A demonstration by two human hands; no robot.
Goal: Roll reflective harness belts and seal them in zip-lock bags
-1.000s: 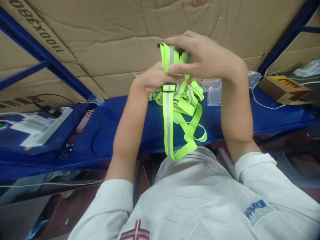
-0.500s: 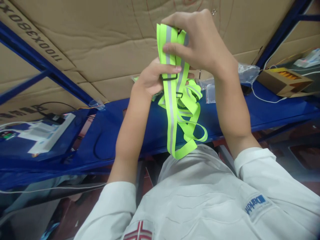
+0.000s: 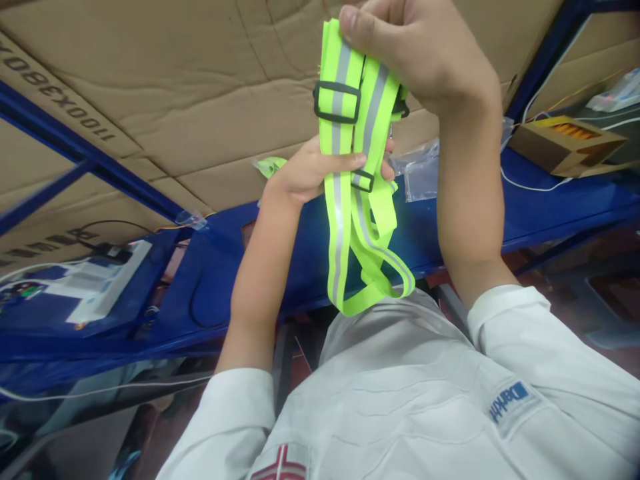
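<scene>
Several neon strap folds (image 3: 338,223) hang over the worktop (image 3: 545,208); my right hand (image 3: 425,53) pinches their far end, my left hand (image 3: 310,171) grips nearer.

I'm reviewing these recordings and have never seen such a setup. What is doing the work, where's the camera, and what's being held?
No machine here: a person works bare-handed, filmed by a camera worn on the head, looking forward and down. The left hand grips neon yellow-green fabric straps with grey stripes and black buckles around the middle; the right hand pinches their upper end. Loops hang below. On the blue table lie a clear plastic bag and an open brown cardboard box, both toward the right.
</scene>
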